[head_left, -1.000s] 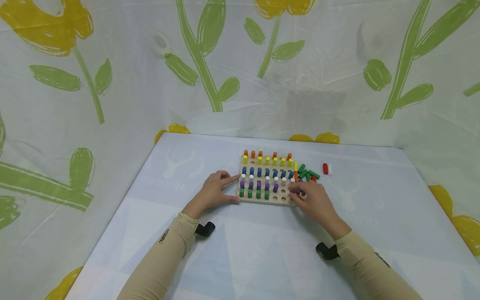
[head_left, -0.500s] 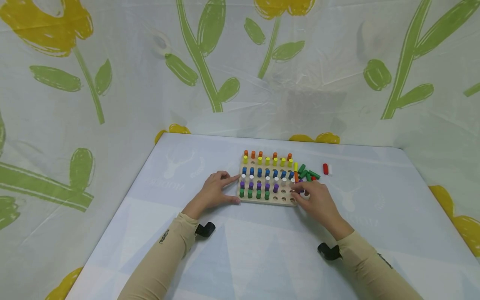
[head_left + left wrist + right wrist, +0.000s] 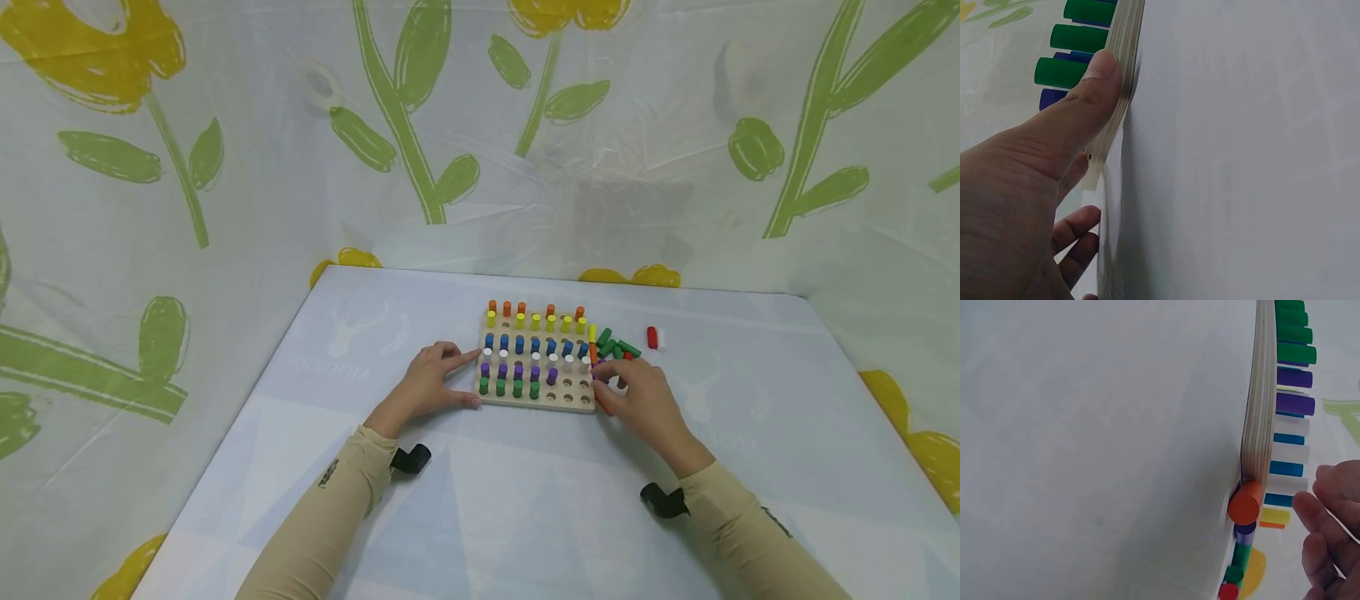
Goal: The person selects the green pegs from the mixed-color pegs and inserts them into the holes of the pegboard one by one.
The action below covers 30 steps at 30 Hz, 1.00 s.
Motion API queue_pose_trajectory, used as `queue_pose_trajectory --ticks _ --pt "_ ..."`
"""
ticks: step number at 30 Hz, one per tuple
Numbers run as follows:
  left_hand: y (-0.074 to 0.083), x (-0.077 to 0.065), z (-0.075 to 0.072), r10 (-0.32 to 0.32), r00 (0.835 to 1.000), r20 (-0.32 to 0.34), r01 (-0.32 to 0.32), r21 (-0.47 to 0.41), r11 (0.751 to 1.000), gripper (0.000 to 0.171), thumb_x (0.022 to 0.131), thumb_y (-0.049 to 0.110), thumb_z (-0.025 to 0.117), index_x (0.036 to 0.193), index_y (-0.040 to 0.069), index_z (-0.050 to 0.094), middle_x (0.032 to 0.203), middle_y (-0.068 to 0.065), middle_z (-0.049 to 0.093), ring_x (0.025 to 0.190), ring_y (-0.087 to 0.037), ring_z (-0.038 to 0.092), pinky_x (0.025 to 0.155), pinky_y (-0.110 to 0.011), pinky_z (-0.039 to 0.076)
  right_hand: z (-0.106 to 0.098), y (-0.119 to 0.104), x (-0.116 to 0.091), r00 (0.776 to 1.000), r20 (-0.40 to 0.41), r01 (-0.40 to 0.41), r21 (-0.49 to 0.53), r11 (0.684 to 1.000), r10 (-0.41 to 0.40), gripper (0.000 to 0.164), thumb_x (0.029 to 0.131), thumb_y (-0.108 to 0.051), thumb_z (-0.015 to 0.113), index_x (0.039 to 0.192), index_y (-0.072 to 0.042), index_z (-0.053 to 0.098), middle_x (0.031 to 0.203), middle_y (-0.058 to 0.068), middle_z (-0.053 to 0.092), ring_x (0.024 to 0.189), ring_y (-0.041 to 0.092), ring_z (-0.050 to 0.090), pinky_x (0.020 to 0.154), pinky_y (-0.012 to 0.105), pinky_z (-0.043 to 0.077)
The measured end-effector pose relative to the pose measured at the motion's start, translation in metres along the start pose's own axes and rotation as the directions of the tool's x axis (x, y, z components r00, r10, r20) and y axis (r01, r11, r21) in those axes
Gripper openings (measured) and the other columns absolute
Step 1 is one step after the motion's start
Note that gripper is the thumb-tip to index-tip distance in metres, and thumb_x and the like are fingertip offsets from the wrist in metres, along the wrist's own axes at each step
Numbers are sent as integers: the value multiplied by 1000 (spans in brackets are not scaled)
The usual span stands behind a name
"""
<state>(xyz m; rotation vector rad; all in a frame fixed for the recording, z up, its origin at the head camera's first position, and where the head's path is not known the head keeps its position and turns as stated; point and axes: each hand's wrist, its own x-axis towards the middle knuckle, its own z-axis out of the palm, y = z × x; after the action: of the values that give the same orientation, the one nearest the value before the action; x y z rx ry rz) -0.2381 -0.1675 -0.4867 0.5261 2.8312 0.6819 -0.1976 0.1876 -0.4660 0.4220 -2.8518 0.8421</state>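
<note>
A wooden pegboard (image 3: 536,402) lies on the table, with rows of orange, yellow, blue, white, purple and green pegs standing in it. My left hand (image 3: 433,382) steadies its near left corner. In the left wrist view the thumb (image 3: 1100,72) presses the board's layered edge beside green pegs (image 3: 1060,72). At the board's right edge is my right hand (image 3: 633,396), thumb and fingertips slightly apart. The right wrist view shows nothing between these fingers (image 3: 1310,509), which are near the white pegs (image 3: 1288,484). An orange peg (image 3: 1244,509) lies against the board's side.
Loose green pegs (image 3: 606,347) lie in a pile right of the board, with red and purple ones partly hidden by my right hand. Farther right, a red peg (image 3: 652,337) and a white peg (image 3: 661,338) lie side by side. A flower-printed curtain (image 3: 637,192) stands behind the table.
My right hand has moved slightly right, off the board's near right holes, uncovering them and part of an orange peg. My left hand stays in place.
</note>
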Motion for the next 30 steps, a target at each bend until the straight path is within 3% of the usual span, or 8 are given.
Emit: queue_pose_trajectory --ticks 14,24,30 --pt "-1 0 0 -4 1000 -2 4 2 1000 89 79 57 82 155 31 44 141 -10 42 128 -31 38 113 -48 32 -3 5 6 998 10 -54 -31 998 55 19 94 -21 73 108 -8 75 100 6 74 91 27 56 78 43 44" --pt "2 -1 -1 -9 1000 2 9 3 1000 89 78 58 83 155 31 45 141 -10 43 126 -30 39 112 -47 32 -6 5 13 993 30 -113 -45 993 115 23 96 -22 72 112 -6 73 106 11 73 100 32 59 91 55 44" --pt "0 1 0 -10 1000 3 10 -1 1000 89 78 58 82 155 32 45 141 -10 43 127 -31 38 113 -48 32 -7 6 15 991 32 -126 -59 990 128 23 96 -22 71 113 -6 73 105 10 73 100 33 59 92 56 41"
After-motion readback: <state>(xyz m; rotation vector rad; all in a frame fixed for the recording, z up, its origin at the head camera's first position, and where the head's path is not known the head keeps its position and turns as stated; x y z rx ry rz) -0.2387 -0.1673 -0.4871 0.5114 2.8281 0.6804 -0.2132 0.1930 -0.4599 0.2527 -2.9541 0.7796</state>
